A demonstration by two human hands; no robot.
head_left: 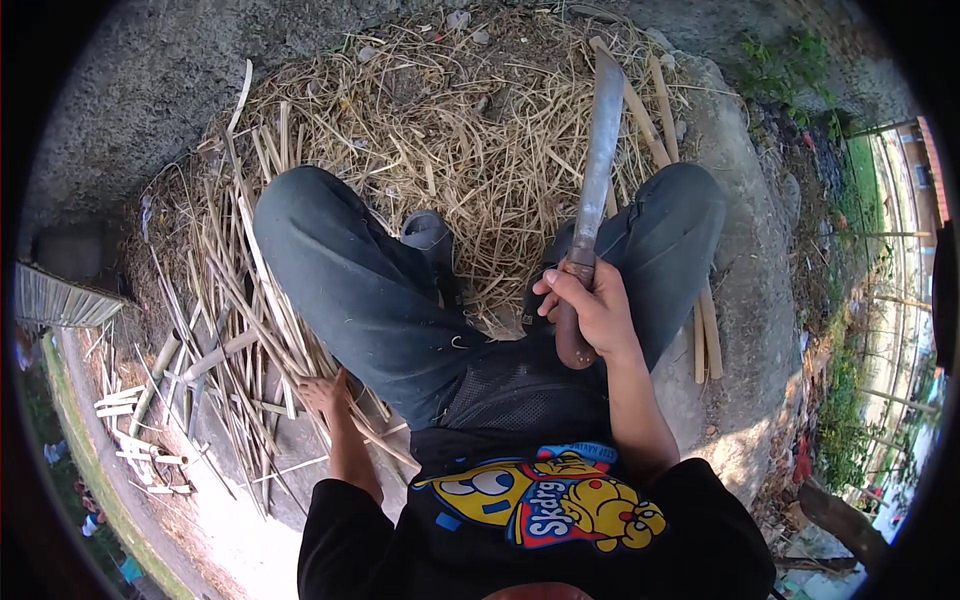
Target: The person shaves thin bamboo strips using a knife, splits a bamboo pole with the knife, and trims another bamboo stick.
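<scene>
Two hands work apart: our right hand (590,305) grips a long grey machete (597,160) upright; our left hand (322,392) presses pale split bamboo strips (240,330). A slip could cut our knee.

A heap of dry straw (450,130) covers the concrete slab (745,200) ahead of the knees. Short cut bamboo pieces (140,430) lie scattered at the left edge, near a corrugated sheet (55,298). Green weeds (790,70) and fence poles (890,300) stand beyond the slab at right.
</scene>
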